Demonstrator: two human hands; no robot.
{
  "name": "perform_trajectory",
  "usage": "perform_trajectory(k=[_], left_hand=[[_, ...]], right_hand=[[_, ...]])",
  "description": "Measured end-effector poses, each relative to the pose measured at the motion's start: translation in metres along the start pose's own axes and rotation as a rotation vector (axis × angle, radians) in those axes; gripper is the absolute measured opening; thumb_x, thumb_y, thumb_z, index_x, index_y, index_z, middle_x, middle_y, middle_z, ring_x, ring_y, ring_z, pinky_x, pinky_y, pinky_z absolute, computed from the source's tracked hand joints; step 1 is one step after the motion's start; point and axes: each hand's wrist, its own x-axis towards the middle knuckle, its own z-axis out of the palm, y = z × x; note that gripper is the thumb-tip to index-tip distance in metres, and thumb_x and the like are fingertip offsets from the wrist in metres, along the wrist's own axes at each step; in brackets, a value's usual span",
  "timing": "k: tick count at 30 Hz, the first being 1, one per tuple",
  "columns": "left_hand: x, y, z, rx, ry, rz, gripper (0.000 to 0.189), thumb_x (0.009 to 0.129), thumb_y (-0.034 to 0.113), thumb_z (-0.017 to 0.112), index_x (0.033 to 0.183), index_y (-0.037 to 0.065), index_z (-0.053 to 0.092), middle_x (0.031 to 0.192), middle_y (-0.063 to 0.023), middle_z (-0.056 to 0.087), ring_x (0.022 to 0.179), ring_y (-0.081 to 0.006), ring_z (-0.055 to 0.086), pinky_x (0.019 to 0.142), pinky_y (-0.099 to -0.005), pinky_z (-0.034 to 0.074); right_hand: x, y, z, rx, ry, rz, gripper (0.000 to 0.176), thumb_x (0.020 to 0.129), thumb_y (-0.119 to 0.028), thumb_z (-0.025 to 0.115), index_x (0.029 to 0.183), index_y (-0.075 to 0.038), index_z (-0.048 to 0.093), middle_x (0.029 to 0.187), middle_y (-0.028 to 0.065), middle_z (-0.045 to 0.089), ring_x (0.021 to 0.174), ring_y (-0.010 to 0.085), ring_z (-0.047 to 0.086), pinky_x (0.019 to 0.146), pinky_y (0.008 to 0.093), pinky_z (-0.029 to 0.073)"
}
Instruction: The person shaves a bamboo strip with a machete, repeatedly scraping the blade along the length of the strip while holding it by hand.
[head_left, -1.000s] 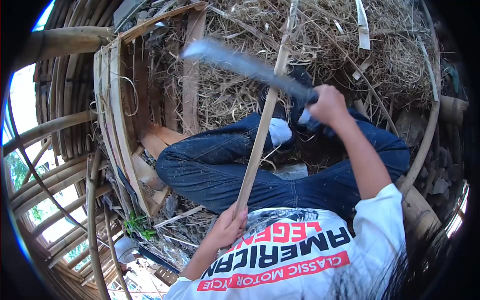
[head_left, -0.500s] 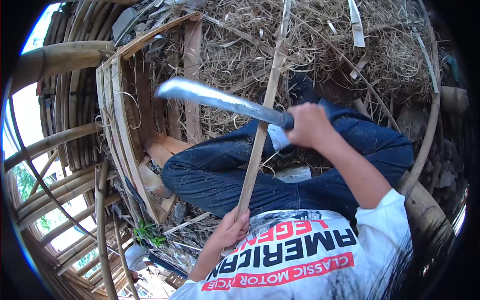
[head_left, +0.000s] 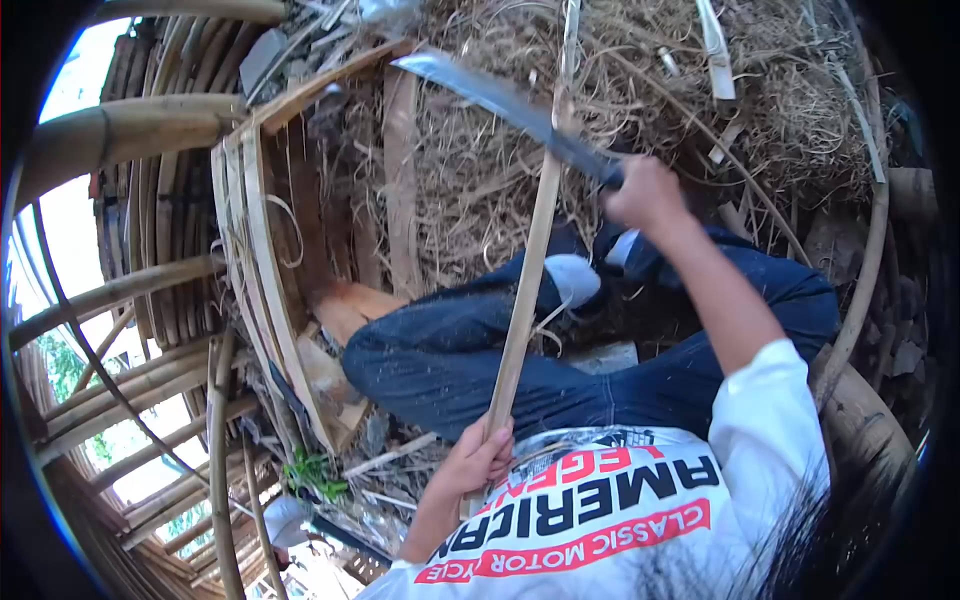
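A long, pale bamboo strip (head_left: 528, 290) runs from the top of the view down to the shirt. Near its lower end my left hand (head_left: 478, 458) is wrapped round it. My right hand (head_left: 648, 200) grips the dark handle of a machete (head_left: 500, 104), to the right of the strip. The blade points to the upper left and crosses the strip high up, its outline slightly blurred. A thin shaving curls off the strip's right side above my lap.
Fibrous shavings (head_left: 780, 130) cover the ground ahead. At the left stand split wood pieces (head_left: 255, 250) and bamboo poles (head_left: 130, 125). Crossed legs in dark trousers (head_left: 440, 360) lie under the strip. A curved pole (head_left: 868, 270) is at the right.
My right hand has moved up and away with the machete, whose blade now crosses the strip farther from my body. My left hand still holds the strip's lower end.
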Motion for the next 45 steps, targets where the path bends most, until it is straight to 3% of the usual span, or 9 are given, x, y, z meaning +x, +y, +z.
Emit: perform_trajectory(k=[3,8,13,15,20,27,39,41,45], left_hand=[[0.001,0.000,-0.008,-0.007,-0.087,-0.014,0.010,0.100,0.019,0.043,0.100,0.009,0.042,0.065,0.0039,0.035,0.050,-0.0033,0.028,0.041,-0.0195,0.024],[-0.002,0.007,0.005,0.059,-0.001,0.016,0.007,0.101,0.016,0.042,0.099,0.010,0.042,0.065,0.0042,0.033,0.049,-0.0037,0.026,0.042,-0.0195,0.023],[-0.002,0.000,-0.005,-0.009,-0.067,-0.030,0.010,0.100,0.018,0.045,0.097,0.010,0.041,0.064,0.0041,0.032,0.048,-0.0038,0.026,0.041,-0.0200,0.022],[-0.002,0.005,-0.005,-0.022,0.001,0.000,0.013,0.099,0.020,0.047,0.096,0.010,0.040,0.063,0.0035,0.031,0.048,-0.0041,0.025,0.041,-0.0202,0.021],[0.001,0.013,-0.005,0.058,-0.042,0.043,0.013,0.098,0.020,0.048,0.097,0.010,0.041,0.064,0.0038,0.030,0.048,-0.0032,0.025,0.040,-0.0192,0.022],[0.004,0.011,-0.001,-0.037,-0.096,0.040,0.013,0.098,0.020,0.049,0.096,0.010,0.041,0.064,0.0045,0.029,0.047,-0.0029,0.022,0.040,-0.0190,0.020],[-0.001,0.014,0.000,-0.026,-0.059,-0.040,0.033,0.100,0.036,0.040,0.094,0.005,0.047,0.062,0.0062,0.025,0.048,-0.0033,0.020,0.041,-0.0198,0.018],[-0.001,0.011,0.000,-0.055,-0.067,-0.045,0.026,0.102,0.031,0.039,0.095,0.007,0.047,0.064,0.0058,0.030,0.049,-0.0026,0.022,0.041,-0.0191,0.019],[0.012,0.016,-0.001,0.136,0.001,0.081,0.023,0.101,0.030,0.042,0.094,0.009,0.047,0.063,0.0064,0.031,0.049,-0.0041,0.025,0.042,-0.0209,0.022]], right_hand=[[-0.027,-0.025,-0.006,-0.107,-0.189,-0.229,0.028,0.066,-0.026,0.066,0.085,-0.006,0.068,0.091,0.0207,0.068,0.088,0.0355,0.066,0.079,0.0448,0.053],[0.018,0.008,0.001,-0.012,0.006,-0.006,0.035,0.070,-0.036,0.069,0.084,-0.004,0.069,0.087,0.0212,0.068,0.087,0.0337,0.067,0.079,0.0454,0.052],[0.003,0.000,0.001,-0.154,0.001,-0.251,0.027,0.062,-0.024,0.067,0.083,-0.007,0.069,0.082,0.0197,0.068,0.084,0.0358,0.066,0.079,0.0461,0.052],[0.030,0.006,-0.001,-0.001,0.066,0.028,0.028,0.062,-0.024,0.067,0.084,-0.006,0.069,0.084,0.0204,0.068,0.087,0.0355,0.066,0.080,0.0472,0.051],[-0.003,-0.021,-0.007,-0.112,-0.005,-0.202,0.024,0.070,-0.023,0.063,0.088,-0.007,0.070,0.085,0.0196,0.068,0.085,0.0365,0.066,0.078,0.0455,0.053],[0.028,0.003,0.001,0.109,0.209,0.088,0.024,0.070,-0.025,0.063,0.084,-0.005,0.069,0.083,0.0208,0.068,0.083,0.0375,0.066,0.078,0.0467,0.052],[-0.030,0.012,0.011,-0.057,0.036,-0.354,0.022,0.064,-0.025,0.067,0.077,-0.008,0.065,0.073,0.0200,0.066,0.077,0.0372,0.066,0.072,0.0464,0.053],[0.000,0.024,-0.003,0.029,0.120,-0.053,0.023,0.066,-0.024,0.066,0.082,-0.009,0.070,0.080,0.0195,0.068,0.081,0.0369,0.066,0.076,0.0456,0.053],[0.007,0.020,-0.007,-0.018,0.181,0.021,0.027,0.069,-0.026,0.065,0.085,-0.003,0.067,0.086,0.0232,0.067,0.086,0.0396,0.065,0.080,0.0465,0.052]])
